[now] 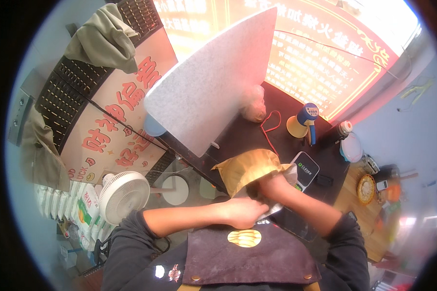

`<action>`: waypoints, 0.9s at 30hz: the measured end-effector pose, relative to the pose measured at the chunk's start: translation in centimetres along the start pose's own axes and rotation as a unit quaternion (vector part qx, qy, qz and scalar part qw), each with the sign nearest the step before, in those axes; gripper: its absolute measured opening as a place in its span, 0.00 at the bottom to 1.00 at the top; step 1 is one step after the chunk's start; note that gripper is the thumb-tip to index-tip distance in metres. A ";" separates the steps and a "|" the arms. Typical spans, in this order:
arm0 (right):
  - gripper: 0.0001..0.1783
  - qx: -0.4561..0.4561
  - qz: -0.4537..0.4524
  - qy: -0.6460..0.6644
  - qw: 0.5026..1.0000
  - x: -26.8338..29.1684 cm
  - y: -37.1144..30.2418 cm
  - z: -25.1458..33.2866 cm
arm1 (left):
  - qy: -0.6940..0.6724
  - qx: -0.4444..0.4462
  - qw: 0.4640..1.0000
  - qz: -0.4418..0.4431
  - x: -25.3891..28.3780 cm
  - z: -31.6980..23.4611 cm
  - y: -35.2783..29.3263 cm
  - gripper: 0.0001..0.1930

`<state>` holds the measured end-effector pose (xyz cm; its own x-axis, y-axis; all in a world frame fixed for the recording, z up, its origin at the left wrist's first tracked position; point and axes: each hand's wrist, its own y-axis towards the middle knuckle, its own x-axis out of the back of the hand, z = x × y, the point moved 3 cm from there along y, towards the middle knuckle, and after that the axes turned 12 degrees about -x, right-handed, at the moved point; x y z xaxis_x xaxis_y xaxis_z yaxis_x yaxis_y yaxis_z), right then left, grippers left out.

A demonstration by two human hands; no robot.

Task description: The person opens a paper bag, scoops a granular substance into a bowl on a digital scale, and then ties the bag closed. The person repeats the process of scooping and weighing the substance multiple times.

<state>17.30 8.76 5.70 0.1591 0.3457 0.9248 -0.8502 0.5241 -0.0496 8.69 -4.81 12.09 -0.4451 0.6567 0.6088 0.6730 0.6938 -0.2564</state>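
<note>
A tan paper bag (250,164) lies tilted over the near edge of the dark table, its mouth toward me. My left hand (245,213) is closed at the near side of that mouth, gripping the bag's rim and some whitish wrapping. Reaching into the opening from the right is my right hand (274,188); its fingers are hidden by the bag, so their grip does not show. Just right of the bag sits a white-framed device with a dark panel (307,167). A dark flat slab (296,224) lies under my right forearm.
A large pale panel (213,82) stands upright at the table's far left. Behind the bag are a knotted plastic bag (254,104), a red cord (272,128) and a blue-and-cream megaphone (303,121). A dark bottle (339,133) stands at right. A white fan (125,198) is at left.
</note>
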 end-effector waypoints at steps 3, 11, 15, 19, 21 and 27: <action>0.23 -0.036 0.064 0.104 0.992 0.1 0.2 -3.0 | -0.017 0.000 1.000 -0.023 0.2 0.1 -0.6 0.22; 0.20 -0.219 0.169 0.426 0.861 3.0 -0.3 -5.0 | -0.077 0.063 0.995 -0.031 2.0 1.3 -1.2 0.22; 0.19 -0.299 0.210 0.547 0.753 3.1 0.2 -4.8 | -0.046 0.066 0.997 -0.006 2.2 1.6 -0.8 0.20; 0.18 -0.305 0.172 0.590 0.728 2.5 0.7 -4.9 | -0.048 0.045 0.998 0.007 1.9 1.5 -0.6 0.17; 0.18 -0.293 0.140 0.516 0.793 2.4 0.9 -4.7 | -0.042 0.036 0.998 0.020 1.5 1.4 -0.4 0.17; 0.22 -0.217 0.148 0.336 0.904 3.8 0.5 -4.1 | -0.044 0.013 0.999 0.005 0.1 1.7 0.1 0.21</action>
<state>19.52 13.52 7.64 0.3496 0.8395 0.4160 -0.6509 0.5370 -0.5367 7.70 -4.20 10.80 -0.4902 0.6857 0.5380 0.6620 0.6945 -0.2820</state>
